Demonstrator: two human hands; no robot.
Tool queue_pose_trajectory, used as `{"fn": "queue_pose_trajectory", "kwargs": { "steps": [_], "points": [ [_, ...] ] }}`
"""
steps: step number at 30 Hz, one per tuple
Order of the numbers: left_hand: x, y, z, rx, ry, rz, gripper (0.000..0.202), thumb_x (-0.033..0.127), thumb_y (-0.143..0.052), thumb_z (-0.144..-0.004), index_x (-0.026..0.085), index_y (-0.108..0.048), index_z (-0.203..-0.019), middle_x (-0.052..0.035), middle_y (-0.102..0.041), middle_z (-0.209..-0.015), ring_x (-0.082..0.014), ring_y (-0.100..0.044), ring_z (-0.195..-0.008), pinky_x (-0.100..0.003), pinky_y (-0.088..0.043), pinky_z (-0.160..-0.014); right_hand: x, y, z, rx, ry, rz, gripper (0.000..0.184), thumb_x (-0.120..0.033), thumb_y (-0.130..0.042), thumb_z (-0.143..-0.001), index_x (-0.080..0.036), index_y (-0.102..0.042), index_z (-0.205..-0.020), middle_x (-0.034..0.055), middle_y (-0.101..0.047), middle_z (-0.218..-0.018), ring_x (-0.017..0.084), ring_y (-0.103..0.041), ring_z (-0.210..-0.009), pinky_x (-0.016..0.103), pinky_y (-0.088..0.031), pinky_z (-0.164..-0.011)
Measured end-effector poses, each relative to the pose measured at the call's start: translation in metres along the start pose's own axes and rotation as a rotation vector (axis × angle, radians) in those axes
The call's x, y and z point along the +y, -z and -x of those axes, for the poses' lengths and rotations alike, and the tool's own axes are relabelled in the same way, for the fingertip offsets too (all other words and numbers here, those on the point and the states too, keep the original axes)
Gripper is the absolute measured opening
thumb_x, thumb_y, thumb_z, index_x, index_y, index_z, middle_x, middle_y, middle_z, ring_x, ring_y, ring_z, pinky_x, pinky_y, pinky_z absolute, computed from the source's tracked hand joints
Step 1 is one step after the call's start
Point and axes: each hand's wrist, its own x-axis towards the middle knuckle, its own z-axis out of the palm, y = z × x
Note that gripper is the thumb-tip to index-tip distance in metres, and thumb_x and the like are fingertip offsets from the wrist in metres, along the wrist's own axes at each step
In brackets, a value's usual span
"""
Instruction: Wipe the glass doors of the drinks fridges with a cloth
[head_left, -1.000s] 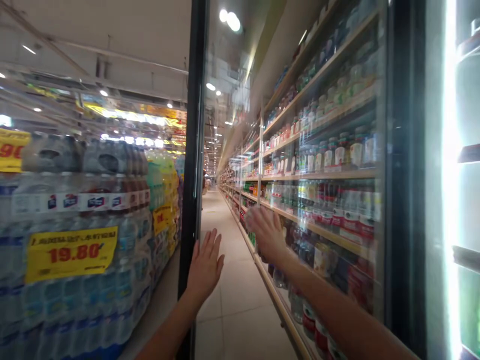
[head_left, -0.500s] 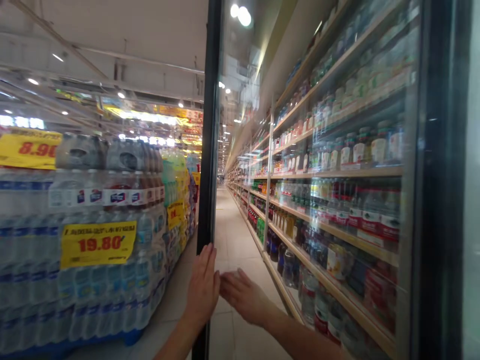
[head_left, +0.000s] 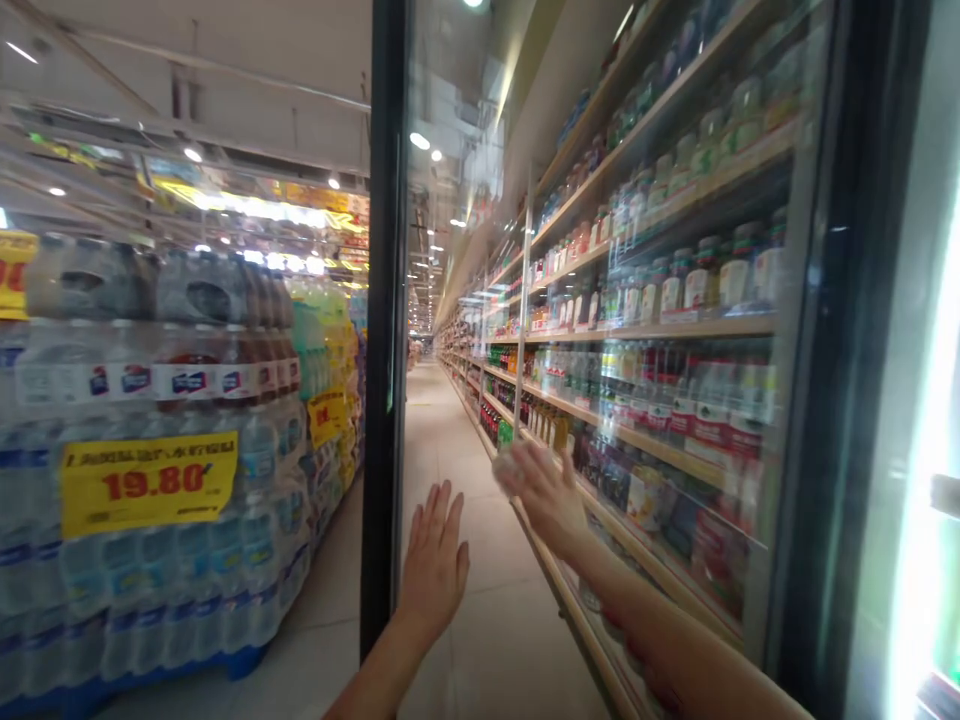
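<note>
A glass cooler door stands swung out in front of me, its black edge (head_left: 382, 350) upright in the middle of the view. My left hand (head_left: 436, 565) lies flat against the glass just right of that edge, fingers stretched upward and holding nothing. My right hand (head_left: 546, 492) is higher and to the right, also against the glass, fingers extended to the left and slightly smeared by motion. Nothing shows in it. Through the pane I see the aisle floor (head_left: 480, 620) and long shelves of bottles (head_left: 660, 400).
Stacked packs of bottled water (head_left: 187, 480) with a yellow 19.80 price tag (head_left: 148, 482) fill the left side. The door's dark hinge-side frame (head_left: 825, 400) and the brightly lit cooler interior (head_left: 926, 520) are at the right. The aisle runs far ahead.
My right hand swept down and left across the glass until it met the left hand, then back up to the right. The left hand stayed flat near the door edge.
</note>
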Motion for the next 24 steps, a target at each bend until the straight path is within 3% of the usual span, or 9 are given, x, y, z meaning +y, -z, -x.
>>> {"fn": "queue_pose_trajectory", "kwargs": {
  "steps": [2, 3, 8, 9, 14, 15, 20, 22, 24],
  "points": [
    [0.018, -0.005, -0.007, -0.019, -0.004, 0.03, 0.062, 0.011, -0.041, -0.082, 0.012, -0.023, -0.141, -0.0169, -0.032, -0.145, -0.0259, -0.015, -0.139, -0.048, -0.032, -0.106, 0.015, 0.005, 0.0, 0.048, -0.182, 0.073, 0.041, -0.012, -0.043, -0.085, -0.031, -0.054, -0.121, 0.0025, -0.047, -0.137, 0.022, -0.025, -0.136, 0.052, -0.007, -0.111],
    [0.026, -0.007, -0.01, -0.033, -0.013, 0.04, 0.062, 0.011, -0.042, -0.081, 0.012, -0.024, -0.14, -0.0164, -0.031, -0.146, -0.0259, -0.014, -0.14, -0.048, -0.031, -0.107, 0.018, 0.006, 0.008, 0.051, -0.193, 0.081, 0.04, -0.012, -0.044, -0.085, -0.031, -0.055, -0.119, 0.0027, -0.048, -0.136, 0.023, -0.026, -0.136, 0.052, -0.009, -0.111],
    [0.051, -0.015, -0.016, -0.082, -0.092, 0.043, 0.061, 0.011, -0.045, -0.079, 0.014, -0.03, -0.139, -0.0131, -0.033, -0.145, -0.025, -0.013, -0.14, -0.047, -0.028, -0.108, 0.015, 0.013, 0.071, -0.109, 0.126, -0.032, 0.046, -0.009, -0.043, -0.083, -0.035, -0.055, -0.119, -0.0046, -0.05, -0.134, 0.017, -0.03, -0.134, 0.046, -0.007, -0.114],
    [0.055, -0.016, -0.018, -0.081, -0.105, 0.037, 0.061, 0.012, -0.046, -0.079, 0.014, -0.031, -0.138, -0.0128, -0.034, -0.145, -0.0251, -0.014, -0.14, -0.047, -0.028, -0.108, 0.02, 0.015, 0.073, -0.1, 0.101, -0.023, 0.047, -0.008, -0.043, -0.083, -0.035, -0.054, -0.119, -0.0039, -0.05, -0.134, 0.016, -0.029, -0.134, 0.046, -0.006, -0.114],
    [0.075, -0.025, -0.032, -0.051, -0.144, 0.032, 0.058, 0.027, -0.05, -0.083, 0.015, -0.033, -0.137, -0.012, -0.038, -0.143, -0.0255, -0.021, -0.138, -0.047, -0.027, -0.108, 0.059, 0.025, 0.055, 0.1, -0.317, 0.135, 0.039, -0.012, -0.047, -0.083, -0.026, -0.056, -0.118, 0.0087, -0.045, -0.138, 0.022, -0.023, -0.137, 0.052, -0.013, -0.11],
    [0.079, -0.027, -0.033, -0.056, -0.153, 0.037, 0.058, 0.031, -0.05, -0.083, 0.015, -0.034, -0.137, -0.0113, -0.039, -0.143, -0.0252, -0.022, -0.138, -0.046, -0.028, -0.108, 0.06, 0.028, 0.061, 0.097, -0.315, 0.133, 0.038, -0.013, -0.048, -0.083, -0.026, -0.057, -0.117, 0.0088, -0.045, -0.138, 0.023, -0.024, -0.137, 0.051, -0.014, -0.11],
    [0.093, -0.036, -0.03, -0.051, -0.205, 0.038, 0.059, 0.038, -0.053, -0.081, 0.018, -0.039, -0.135, -0.0077, -0.042, -0.141, -0.0239, -0.023, -0.138, -0.043, -0.028, -0.109, 0.059, 0.038, 0.111, -0.087, 0.003, 0.037, 0.044, -0.007, -0.046, -0.08, -0.033, -0.059, -0.113, -0.001, -0.054, -0.13, 0.017, -0.028, -0.135, 0.046, -0.011, -0.113],
    [0.099, -0.04, -0.03, -0.03, -0.234, 0.025, 0.057, 0.037, -0.054, -0.081, 0.018, -0.041, -0.133, -0.0066, -0.042, -0.141, -0.0232, -0.021, -0.138, -0.043, -0.025, -0.11, 0.075, 0.042, 0.108, -0.056, -0.085, 0.09, 0.043, -0.007, -0.045, -0.081, -0.031, -0.059, -0.113, 0.0011, -0.053, -0.131, 0.018, -0.027, -0.136, 0.048, -0.014, -0.112],
    [0.106, -0.042, -0.033, -0.021, -0.26, 0.009, 0.055, 0.036, -0.053, -0.081, 0.018, -0.043, -0.133, -0.0053, -0.04, -0.142, -0.0227, -0.019, -0.139, -0.043, -0.022, -0.111, 0.093, 0.044, 0.098, 0.024, -0.262, 0.174, 0.041, -0.009, -0.047, -0.082, -0.027, -0.056, -0.117, 0.0065, -0.048, -0.136, 0.021, -0.024, -0.137, 0.05, -0.017, -0.11]
  ]
}}
